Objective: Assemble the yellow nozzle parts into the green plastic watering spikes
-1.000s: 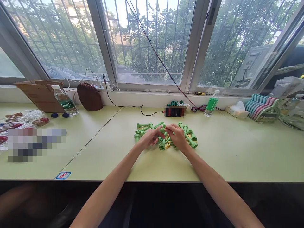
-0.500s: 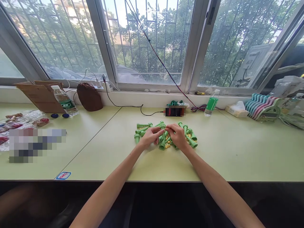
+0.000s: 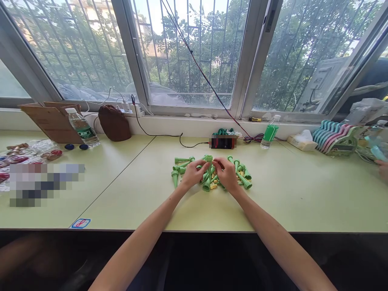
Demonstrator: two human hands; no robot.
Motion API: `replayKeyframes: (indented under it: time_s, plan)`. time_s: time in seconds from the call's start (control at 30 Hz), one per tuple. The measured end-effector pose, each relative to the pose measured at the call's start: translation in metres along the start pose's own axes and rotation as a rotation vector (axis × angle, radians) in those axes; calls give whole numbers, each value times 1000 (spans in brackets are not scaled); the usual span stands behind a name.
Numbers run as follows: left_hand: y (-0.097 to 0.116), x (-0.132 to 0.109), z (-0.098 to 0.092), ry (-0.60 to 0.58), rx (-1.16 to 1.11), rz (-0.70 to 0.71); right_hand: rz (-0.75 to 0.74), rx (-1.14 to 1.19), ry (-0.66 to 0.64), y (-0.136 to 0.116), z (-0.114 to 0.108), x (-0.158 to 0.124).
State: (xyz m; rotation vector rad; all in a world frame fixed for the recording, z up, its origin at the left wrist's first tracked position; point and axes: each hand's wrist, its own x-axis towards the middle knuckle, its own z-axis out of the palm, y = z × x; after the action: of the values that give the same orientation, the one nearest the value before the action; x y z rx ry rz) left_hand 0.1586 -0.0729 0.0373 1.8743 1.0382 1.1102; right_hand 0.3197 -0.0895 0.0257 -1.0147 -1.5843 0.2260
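A heap of green plastic spikes (image 3: pixel 242 178) with small yellow pieces (image 3: pixel 214 186) among them lies on the pale green table (image 3: pixel 287 194). My left hand (image 3: pixel 194 174) is closed round one green spike (image 3: pixel 208 161), held upright with its wide cap on top. My right hand (image 3: pixel 226 173) pinches at the same spike from the right, fingertips against its stem. Whether a small piece sits between those fingertips is hidden.
On the left stand a cardboard box (image 3: pixel 50 119), a water bottle (image 3: pixel 82 128) and a brown pouch (image 3: pixel 114 123). A green bottle (image 3: pixel 269 132), tissues (image 3: pixel 302 140) and stacked hangers (image 3: pixel 333 135) sit right. Another person's hand (image 3: pixel 382 167) shows at the right edge.
The green spike in my left hand has been turned from lying to upright. My fingers have closed in on it. Another person's hand has come in at the right edge.
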Motion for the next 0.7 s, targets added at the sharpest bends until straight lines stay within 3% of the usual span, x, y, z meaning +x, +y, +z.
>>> replayKeyframes:
  time_s: [0.3,0.5,0.7]
  plan:
    - [4,3,0,-45,-206,-186,-48,2,60,-8,-1,-2]
    - [11,0,-3,-64,-242,-249,-99,20,13,-13,-2,-3]
    - [13,1,-6,-179,-386,-358,-155,50,-54,-11,1,-4]
